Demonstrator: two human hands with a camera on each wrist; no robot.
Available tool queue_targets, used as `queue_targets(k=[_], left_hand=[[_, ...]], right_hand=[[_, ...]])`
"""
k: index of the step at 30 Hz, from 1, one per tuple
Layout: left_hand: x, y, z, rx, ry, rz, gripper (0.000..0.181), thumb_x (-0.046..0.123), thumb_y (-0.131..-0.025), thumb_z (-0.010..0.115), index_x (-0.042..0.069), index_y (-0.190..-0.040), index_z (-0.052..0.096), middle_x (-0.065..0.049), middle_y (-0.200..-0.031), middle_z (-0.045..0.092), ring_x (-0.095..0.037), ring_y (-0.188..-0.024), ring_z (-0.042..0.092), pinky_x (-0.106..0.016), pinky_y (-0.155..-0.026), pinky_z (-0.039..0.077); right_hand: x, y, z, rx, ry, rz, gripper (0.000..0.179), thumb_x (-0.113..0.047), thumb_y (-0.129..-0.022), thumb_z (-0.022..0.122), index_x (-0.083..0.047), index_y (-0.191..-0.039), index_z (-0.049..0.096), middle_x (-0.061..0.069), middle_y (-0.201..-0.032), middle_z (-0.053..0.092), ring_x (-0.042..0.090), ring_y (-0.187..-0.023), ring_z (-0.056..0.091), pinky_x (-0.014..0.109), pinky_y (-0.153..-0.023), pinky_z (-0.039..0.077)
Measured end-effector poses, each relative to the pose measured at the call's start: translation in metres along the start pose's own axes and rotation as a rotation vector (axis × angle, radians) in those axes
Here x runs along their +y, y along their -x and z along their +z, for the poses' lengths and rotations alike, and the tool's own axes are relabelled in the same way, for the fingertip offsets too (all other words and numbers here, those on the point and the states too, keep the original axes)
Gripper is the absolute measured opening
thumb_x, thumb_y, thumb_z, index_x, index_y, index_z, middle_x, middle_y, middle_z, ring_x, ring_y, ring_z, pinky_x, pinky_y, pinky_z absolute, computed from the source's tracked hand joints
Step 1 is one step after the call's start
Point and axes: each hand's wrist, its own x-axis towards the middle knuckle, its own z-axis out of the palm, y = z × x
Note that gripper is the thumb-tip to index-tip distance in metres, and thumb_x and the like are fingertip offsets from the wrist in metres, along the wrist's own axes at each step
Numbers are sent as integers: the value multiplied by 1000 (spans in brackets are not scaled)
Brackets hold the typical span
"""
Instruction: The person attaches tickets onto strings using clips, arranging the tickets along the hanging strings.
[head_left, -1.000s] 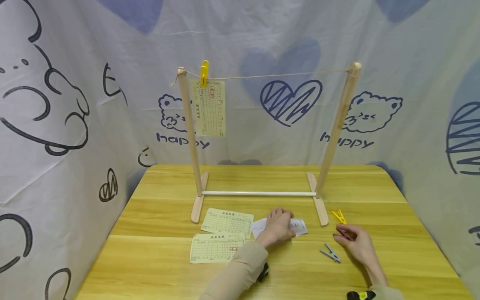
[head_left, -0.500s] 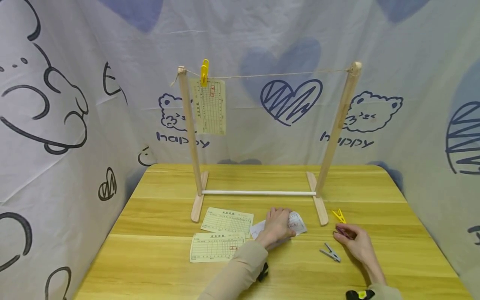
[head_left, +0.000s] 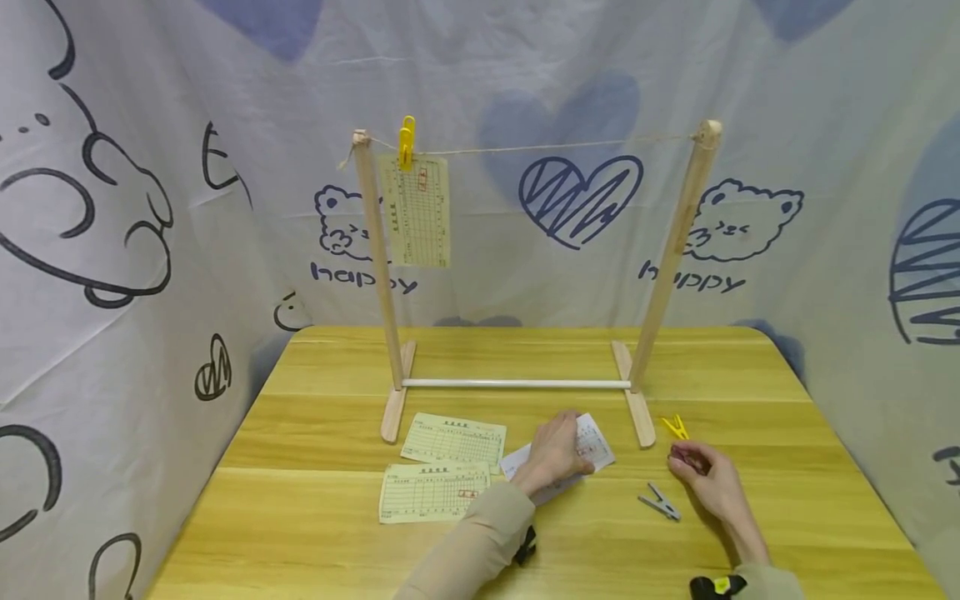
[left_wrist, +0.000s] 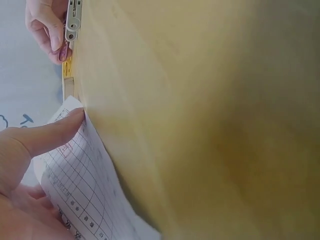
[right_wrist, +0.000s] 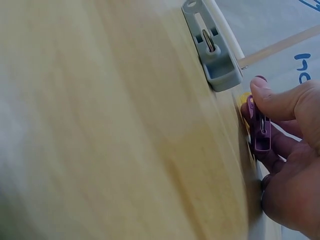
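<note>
The counter point(head_left: 247, 525) carries a wooden rack point(head_left: 677, 242), with 1 yellow receipt point(head_left: 418, 217) hanging from its string point(head_left: 540, 148) at far left. 2 loose yellow receipts point(head_left: 455, 437) lie nearer. In front of the rack, the left hand's point(head_left: 555, 454) fingers grasp a white receipt point(head_left: 597, 443); a lax pinch could let the thin paper slip or crease. At right, the right hand point(head_left: 712, 483) pinches a purple clothespin point(right_wrist: 263, 137) near 2 others, gray point(head_left: 660, 503) and yellow point(head_left: 676, 427); an off-centre squeeze could make it spring away.
</note>
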Motion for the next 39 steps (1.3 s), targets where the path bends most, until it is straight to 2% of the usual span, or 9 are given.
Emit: queue_targets(k=[5, 10, 14, 18, 24, 31, 34, 39], left_hand=[[-2, 0, 0, -7, 75, -17, 81, 20, -67, 94, 10, -136, 53, -2, -105, 70, -11, -80, 60, -21, -70, 49], [-2, 1, 0, -3, 74, 6, 76, 20, -68, 94, 14, -133, 54, 0, -101, 70, -8, -76, 57, -18, -63, 43], [-1, 3, 0, -4, 110, 12, 66, 19, -76, 88, 13, -133, 54, -1, -92, 68, -6, -69, 55, -17, -56, 43], [0, 5, -2, -10, 167, 27, 52, 16, -84, 81, 12, -129, 55, -2, -84, 64, -6, -63, 52, -18, -51, 44], [1, 6, -6, -24, 207, 48, 41, 15, -86, 78, 10, -120, 56, -3, -82, 62, -7, -63, 53, -18, -51, 45], [1, 6, -10, -38, 345, 3, 56, 19, -92, 73, 6, -141, 50, -5, -93, 68, -6, -68, 56, -19, -59, 50], [-1, 6, -11, -22, 401, 6, 52, 22, -96, 67, 5, -142, 50, -5, -96, 69, -6, -68, 58, -19, -63, 52], [-5, 5, -13, 53, 482, 49, 28, 20, -101, 60, 6, -125, 62, -9, -102, 71, -5, -78, 59, -20, -71, 52]], right_hand=[[1, 2, 1, 19, -45, -57, 33, -4, -96, 65, 10, -126, 61, 31, -121, 66, -22, -87, 46, 1, -75, 42], [3, 2, 3, 30, -69, -71, 35, -6, -99, 61, 11, -130, 59, 32, -125, 65, -25, -89, 43, -2, -76, 39], [2, 1, 4, 45, -63, -73, 34, -5, -99, 62, 11, -128, 60, 32, -122, 65, -23, -88, 44, 0, -75, 39], [0, 0, 4, 72, -40, -52, 32, -9, -98, 64, 9, -125, 63, 26, -112, 68, -15, -82, 46, 7, -71, 40], [-2, -1, 4, 108, -56, 3, 34, -18, -98, 67, 8, -121, 65, 2, -96, 65, -6, -76, 46, 13, -66, 41], [-2, -2, 3, 138, -123, 40, 35, -21, -97, 69, 8, -118, 67, -19, -81, 59, -6, -69, 53, 15, -61, 48], [-3, -2, 3, 128, -180, 44, 36, -19, -97, 68, 9, -118, 65, -20, -78, 64, -4, -66, 59, 16, -61, 52], [-8, -3, 3, 91, -249, 55, 38, -19, -98, 67, 10, -122, 63, -12, -79, 72, 4, -65, 67, 18, -65, 56]])
